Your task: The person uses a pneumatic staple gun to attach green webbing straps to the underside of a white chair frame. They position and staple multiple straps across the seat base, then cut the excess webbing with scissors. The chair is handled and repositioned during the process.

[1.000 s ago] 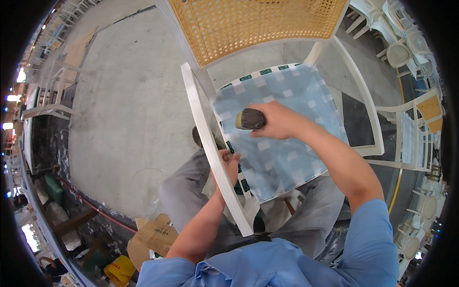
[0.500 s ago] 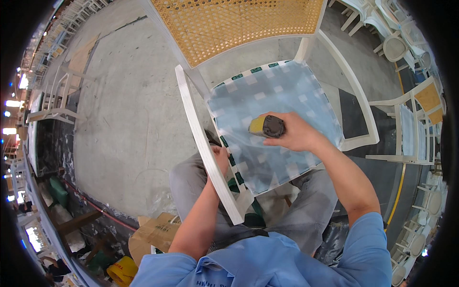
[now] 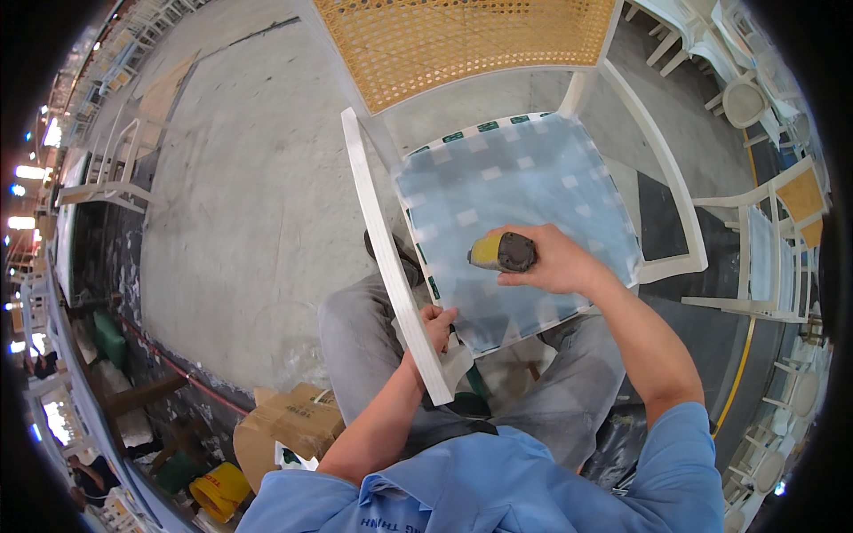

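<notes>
A white armchair stands in front of me, with a woven cane back [image 3: 471,44] and a seat [image 3: 524,200] covered in pale blue, light-checked sheeting. Over the seat's middle, my right hand [image 3: 560,259] is wrapped round a yellow and dark grey power tool [image 3: 502,252]; its working end is hidden from above. My left hand [image 3: 436,327] reaches inside the left armrest [image 3: 384,235] to the seat's near left corner. Its fingers are closed at the seat edge, fingertips on the sheeting. Dark green pieces show along the seat's rim.
A cardboard box [image 3: 293,422] and a yellow container [image 3: 219,490] lie at my lower left. Another white chair [image 3: 760,244] stands to the right, and one [image 3: 107,182] far left. Many more chair frames line both sides. My knees are under the seat's near edge.
My left hand has moved nearer and to the right along the seat edge, to its corner. The power tool in my right hand has shifted slightly right and nearer. The view has shifted a little.
</notes>
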Demonstrator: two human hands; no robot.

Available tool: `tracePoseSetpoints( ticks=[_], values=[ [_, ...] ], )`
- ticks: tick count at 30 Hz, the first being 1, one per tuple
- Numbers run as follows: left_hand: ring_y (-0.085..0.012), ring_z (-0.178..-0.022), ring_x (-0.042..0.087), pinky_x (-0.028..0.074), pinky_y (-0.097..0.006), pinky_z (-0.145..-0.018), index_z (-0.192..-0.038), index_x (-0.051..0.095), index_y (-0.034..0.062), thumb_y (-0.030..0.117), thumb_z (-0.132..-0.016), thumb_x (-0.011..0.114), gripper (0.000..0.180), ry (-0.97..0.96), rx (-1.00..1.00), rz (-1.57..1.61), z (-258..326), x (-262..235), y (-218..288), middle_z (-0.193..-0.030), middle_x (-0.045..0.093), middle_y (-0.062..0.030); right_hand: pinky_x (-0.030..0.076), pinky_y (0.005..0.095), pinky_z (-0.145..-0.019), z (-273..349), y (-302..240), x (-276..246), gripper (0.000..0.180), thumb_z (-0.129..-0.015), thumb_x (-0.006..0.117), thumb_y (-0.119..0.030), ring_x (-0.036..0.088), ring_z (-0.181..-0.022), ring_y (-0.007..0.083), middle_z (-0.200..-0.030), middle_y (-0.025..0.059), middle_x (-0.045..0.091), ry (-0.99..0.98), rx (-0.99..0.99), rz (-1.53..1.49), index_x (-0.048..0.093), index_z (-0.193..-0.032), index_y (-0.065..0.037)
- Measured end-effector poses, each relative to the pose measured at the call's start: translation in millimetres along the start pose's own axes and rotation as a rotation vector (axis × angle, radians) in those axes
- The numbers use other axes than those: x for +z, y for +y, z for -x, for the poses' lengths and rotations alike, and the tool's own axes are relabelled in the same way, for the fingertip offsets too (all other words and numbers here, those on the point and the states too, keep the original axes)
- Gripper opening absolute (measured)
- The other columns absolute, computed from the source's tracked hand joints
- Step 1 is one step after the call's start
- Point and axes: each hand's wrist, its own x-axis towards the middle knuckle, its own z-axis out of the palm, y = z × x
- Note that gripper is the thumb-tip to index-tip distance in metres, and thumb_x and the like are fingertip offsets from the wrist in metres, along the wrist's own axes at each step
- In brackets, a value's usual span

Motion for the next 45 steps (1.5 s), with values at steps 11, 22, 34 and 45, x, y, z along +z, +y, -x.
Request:
tracePoseSetpoints(
  ticks=[11,22,34,45],
  values=[
    [-0.0182,-0.066,0.06,0.048,-0.037,-0.061,-0.099,0.065,0.0,0.032,-0.098,0.078,0.034,0.106,0.023,-0.216,-17,-4,-15,-0.077,0.062,-0.005,0.056,0.0438,-0.095,-77,-4,41,0.056,-0.077,0.094,-0.019,0.073,-0.105,0.0383,-0.114,0.0147,0.08,-0.292,0.081,0.185,0.072,-0.128,-0.01],
    [-0.0178,-0.111,0.064,0.052,-0.039,-0.098,-0.144,0.064,0.0022,0.039,-0.105,0.073,0.053,-0.019,0.203,0.045,-83,-11,9,-0.127,0.072,-0.008,0.056,0.0406,-0.093,-88,-14,15,0.055,-0.077,0.094,-0.018,0.073,-0.099,0.0328,-0.111,0.0126,0.08,-0.2,0.088,0.142,0.073,-0.127,-0.009],
    [-0.0074,-0.061,0.05,0.039,-0.029,-0.056,-0.099,0.071,0.0066,0.016,-0.098,0.075,0.01,-0.163,0.197,0.345,-108,-25,-8,-0.076,0.056,0.0056,0.058,0.0446,-0.097,-115,-12,43,0.054,-0.077,0.092,-0.015,0.074,-0.109,0.0365,-0.115,0.0129,0.08,-0.364,0.009,0.311,0.073,-0.128,-0.015],
    [-0.0105,-0.062,0.053,0.04,-0.032,-0.056,-0.094,0.071,0.0062,0.015,-0.096,0.075,0.01,-0.206,0.229,0.378,-109,-26,-9,-0.074,0.057,0.0039,0.06,0.0446,-0.093,-113,-19,49,0.056,-0.081,0.09,-0.015,0.075,-0.104,0.0377,-0.113,0.013,0.081,-0.386,0.021,0.38,0.071,-0.134,-0.018]
  ],
)
